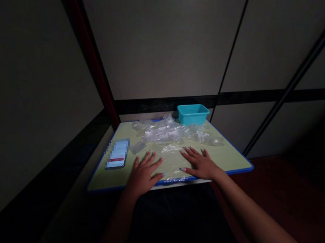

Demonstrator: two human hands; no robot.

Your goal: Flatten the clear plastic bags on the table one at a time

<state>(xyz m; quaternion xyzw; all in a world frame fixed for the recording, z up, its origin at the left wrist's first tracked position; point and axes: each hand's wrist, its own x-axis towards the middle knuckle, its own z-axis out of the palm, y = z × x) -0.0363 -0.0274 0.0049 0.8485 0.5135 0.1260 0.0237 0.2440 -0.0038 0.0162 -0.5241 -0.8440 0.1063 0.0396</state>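
Note:
My left hand lies flat near the front edge of the small table, fingers spread and pointing away from me. On the other side, my right hand rests palm down in the same way, with its fingers apart. Between them a clear plastic bag stretches over the tabletop, and the fingers of both hands touch or lie close to its sides. Behind it spreads a crumpled heap of clear plastic bags. A small clear plastic piece sits just beyond my left fingertips.
The table has a pale yellow-green top and a blue rim. A phone with a lit, blurred screen lies at its left. At the back right stands a turquoise plastic basket. Panelled walls rise behind and to the left.

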